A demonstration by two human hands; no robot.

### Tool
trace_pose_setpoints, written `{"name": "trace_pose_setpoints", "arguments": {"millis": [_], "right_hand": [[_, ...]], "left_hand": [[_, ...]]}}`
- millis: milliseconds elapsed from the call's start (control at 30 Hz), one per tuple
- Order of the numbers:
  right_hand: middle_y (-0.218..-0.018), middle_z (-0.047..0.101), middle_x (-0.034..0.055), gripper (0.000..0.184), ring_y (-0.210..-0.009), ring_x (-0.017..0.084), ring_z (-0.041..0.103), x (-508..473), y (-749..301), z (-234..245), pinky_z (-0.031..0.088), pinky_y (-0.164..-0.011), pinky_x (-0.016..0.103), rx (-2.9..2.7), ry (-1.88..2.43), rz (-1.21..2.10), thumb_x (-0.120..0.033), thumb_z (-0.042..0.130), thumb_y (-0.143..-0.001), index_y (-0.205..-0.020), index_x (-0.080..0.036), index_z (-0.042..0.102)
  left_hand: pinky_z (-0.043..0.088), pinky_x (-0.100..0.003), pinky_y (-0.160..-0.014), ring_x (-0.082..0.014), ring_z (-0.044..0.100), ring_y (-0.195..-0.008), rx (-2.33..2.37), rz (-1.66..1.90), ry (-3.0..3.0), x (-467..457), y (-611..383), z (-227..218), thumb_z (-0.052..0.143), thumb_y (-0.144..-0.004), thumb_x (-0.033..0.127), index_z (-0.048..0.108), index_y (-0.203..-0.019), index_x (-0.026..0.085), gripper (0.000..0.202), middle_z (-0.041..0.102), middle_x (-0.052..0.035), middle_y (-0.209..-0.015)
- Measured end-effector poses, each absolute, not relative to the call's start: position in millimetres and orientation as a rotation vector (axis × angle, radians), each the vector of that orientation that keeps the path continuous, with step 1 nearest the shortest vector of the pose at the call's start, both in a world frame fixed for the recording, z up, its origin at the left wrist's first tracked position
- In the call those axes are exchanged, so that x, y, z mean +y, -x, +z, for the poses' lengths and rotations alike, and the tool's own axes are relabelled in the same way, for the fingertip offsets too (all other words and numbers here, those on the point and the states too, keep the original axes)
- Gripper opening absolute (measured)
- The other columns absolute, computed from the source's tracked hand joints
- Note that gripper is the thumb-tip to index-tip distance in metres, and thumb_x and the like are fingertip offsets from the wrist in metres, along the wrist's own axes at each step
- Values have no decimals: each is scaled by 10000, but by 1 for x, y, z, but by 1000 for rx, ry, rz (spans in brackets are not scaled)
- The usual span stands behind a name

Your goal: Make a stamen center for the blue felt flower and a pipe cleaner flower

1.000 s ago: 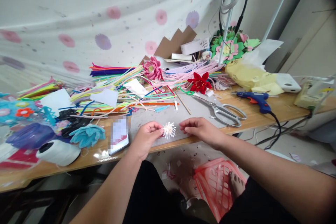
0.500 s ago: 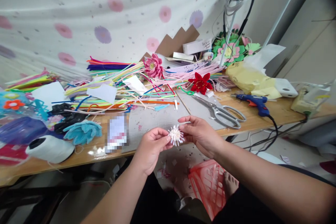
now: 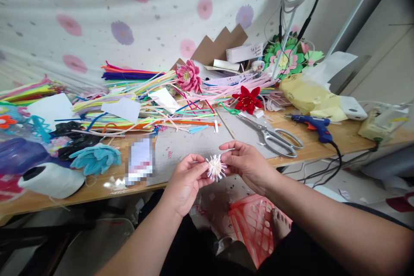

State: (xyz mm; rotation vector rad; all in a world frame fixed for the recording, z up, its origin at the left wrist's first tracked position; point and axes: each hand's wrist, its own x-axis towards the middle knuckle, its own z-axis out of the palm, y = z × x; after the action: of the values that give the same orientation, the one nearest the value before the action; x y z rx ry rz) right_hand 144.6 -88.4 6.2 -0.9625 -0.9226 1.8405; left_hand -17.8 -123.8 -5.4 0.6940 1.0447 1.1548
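Observation:
Between my two hands, just off the table's front edge, is a small white bundle of flower stamens point(image 3: 215, 168), its thin strands fanned out with pale tips. My left hand point(image 3: 187, 181) is closed in a pinch on its left side. At its right side, the thumb and fingertips of my right hand point(image 3: 244, 164) close on the strands, while one finger stretches out above. Beyond my hands lies a grey cutting mat point(image 3: 190, 148). On it rest large silver scissors point(image 3: 271, 136) and a thin wooden stick point(image 3: 226, 124).
Pipe cleaners point(image 3: 129, 114) are heaped along the back. A pink flower point(image 3: 188, 76), a red flower point(image 3: 247, 100) and a blue flower point(image 3: 95, 158) lie about. A white thread spool point(image 3: 54, 180) stands left, a blue glue gun point(image 3: 313, 126) right. Below is a red plastic basket point(image 3: 250, 224).
The view has shifted slightly, so the table's left side sits further left. Both hands keep hold of the stamens, with only slight finger movement.

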Motion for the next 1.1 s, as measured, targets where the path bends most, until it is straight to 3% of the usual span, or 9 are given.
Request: {"name": "trace_pose_setpoints", "arguments": {"millis": [267,433,667,833,933,1100], "right_hand": [[-813,673,43,369,-687,127,608,-83,-147,11,474,-641,275,-955,974,1775,-278,753,-613,-908,-160,565],[-599,624,-32,363,-543,88,558,-78,-147,11,454,-610,258,-961,942,1698,-243,790,-556,-839,-156,580],[-621,613,-38,353,-579,96,570,-68,-166,15,457,-629,263,-945,993,1576,-240,788,-527,-817,-173,599],[-632,612,-15,277,-561,124,530,-48,-211,15,393,-552,263,-1443,1382,951,-256,706,-617,-871,-200,610],[-544,571,-5,143,-503,128,470,-53,-224,24,321,-499,267,-1954,1601,588,-309,676,-667,-752,-196,655],[-753,635,32,314,-699,157,555,-87,-195,38,410,-623,261,-2183,1119,1262,-444,496,-845,-819,-186,673]], "left_hand": [[473,-258,-615,-118,599,-630,1053,1148,-720,-125,18,-5,719,-669,210,499,-784,175,251,640,5,-707],[462,-242,-611,-111,589,-629,1043,1142,-712,-128,18,-3,724,-665,209,502,-786,180,254,633,12,-700],[444,-212,-584,-90,562,-599,976,1175,-705,-134,27,-5,712,-674,176,520,-794,183,227,604,29,-673],[425,-197,-577,-81,544,-603,980,1175,-734,-139,38,-6,685,-708,159,524,-805,187,189,585,35,-663],[400,-189,-562,-72,515,-581,1010,1153,-780,-142,40,-4,688,-705,165,533,-794,185,180,575,38,-636],[392,-194,-579,-81,521,-609,1050,1094,-884,-145,35,-2,707,-695,195,548,-793,182,188,599,21,-663]]}}
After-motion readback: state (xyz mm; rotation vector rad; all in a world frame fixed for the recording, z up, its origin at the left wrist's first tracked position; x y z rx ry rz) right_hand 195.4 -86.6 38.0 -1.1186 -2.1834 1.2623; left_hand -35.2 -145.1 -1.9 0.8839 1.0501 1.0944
